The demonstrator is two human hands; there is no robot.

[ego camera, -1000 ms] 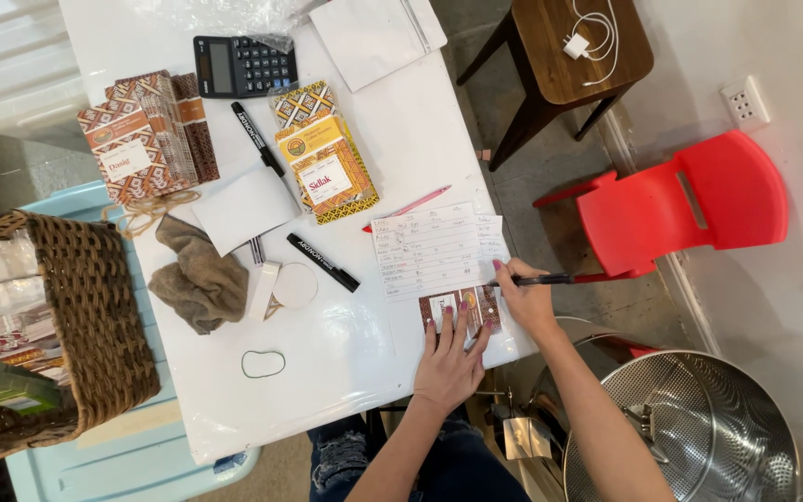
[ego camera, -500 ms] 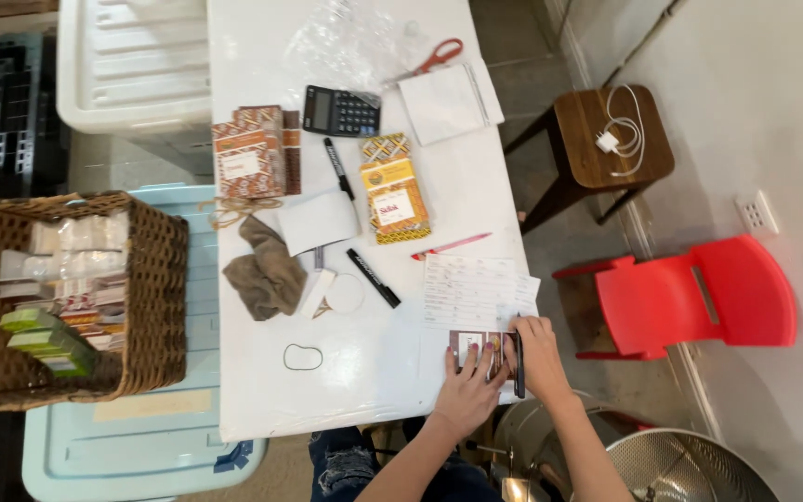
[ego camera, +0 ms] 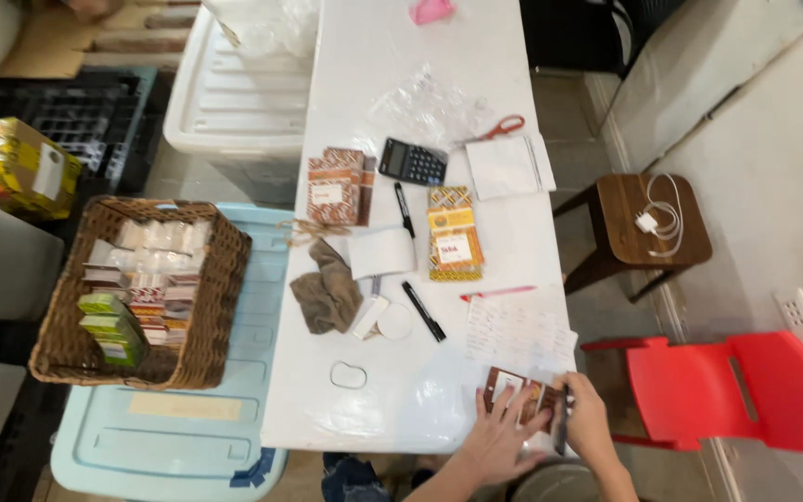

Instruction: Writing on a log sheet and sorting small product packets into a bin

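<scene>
At the near right corner of the white table point(ego camera: 364, 121), my left hand point(ego camera: 497, 434) rests flat with fingers spread on a small brown patterned packet point(ego camera: 511, 387). Beside it, my right hand point(ego camera: 585, 416) grips a black pen point(ego camera: 562, 423) held upright and also touches the packet's right edge. A handwritten sheet of paper point(ego camera: 518, 330) lies just beyond the packet, with a red pencil point(ego camera: 497, 293) along its far edge.
Further up lie two black markers point(ego camera: 423, 310), a yellow patterned box point(ego camera: 454, 244), brown patterned boxes point(ego camera: 336, 187), a calculator point(ego camera: 413, 162), a notepad point(ego camera: 504, 167), red scissors point(ego camera: 499, 130) and a brown cloth point(ego camera: 328, 287). A wicker basket point(ego camera: 206, 316) of packets stands left; a red chair point(ego camera: 731, 390) and wooden stool point(ego camera: 648, 223) right.
The camera view has pulled back and shifted. My right hand left the handwritten sheet and came down to the brown packet, the pen still in it. My left hand stayed on the packet.
</scene>
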